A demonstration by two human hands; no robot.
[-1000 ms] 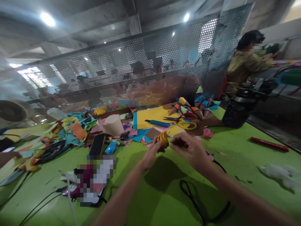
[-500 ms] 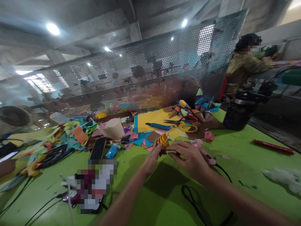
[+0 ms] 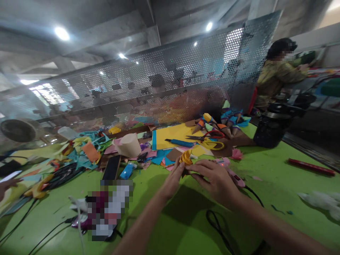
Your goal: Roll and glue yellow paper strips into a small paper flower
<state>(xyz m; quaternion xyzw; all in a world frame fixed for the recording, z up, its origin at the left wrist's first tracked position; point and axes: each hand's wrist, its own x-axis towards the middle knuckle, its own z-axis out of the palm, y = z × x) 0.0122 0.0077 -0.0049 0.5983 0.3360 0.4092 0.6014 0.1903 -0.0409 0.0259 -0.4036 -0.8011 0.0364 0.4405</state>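
Above the green table, a small piece of yellow and brown layered paper (image 3: 186,156) is held between my two hands. My left hand (image 3: 174,179) pinches it from the left, fingers closed against its lower side. From the right, my right hand (image 3: 212,175) grips its lower edge, thumb and fingers pressed together; the brown underside is mostly hidden by the fingers. Just behind the right hand lies a pink corded tool (image 3: 236,178) with a small red light. Beyond the paper are a blue cutter (image 3: 182,143), red-handled scissors (image 3: 214,134) and yellow-handled scissors (image 3: 216,143).
Paper scraps (image 3: 91,152) cover the back left, near a phone (image 3: 111,168) and a blue packet (image 3: 128,171). Brown paper cones (image 3: 233,129) stand behind. A dark flask (image 3: 272,129) and red pen (image 3: 311,167) are right. Another person's hand (image 3: 7,186) shows at the left edge.
Another person's hand has come into view at the left edge. My right hand's fingers have shifted slightly on the paper; both hands stay in nearly the same place.
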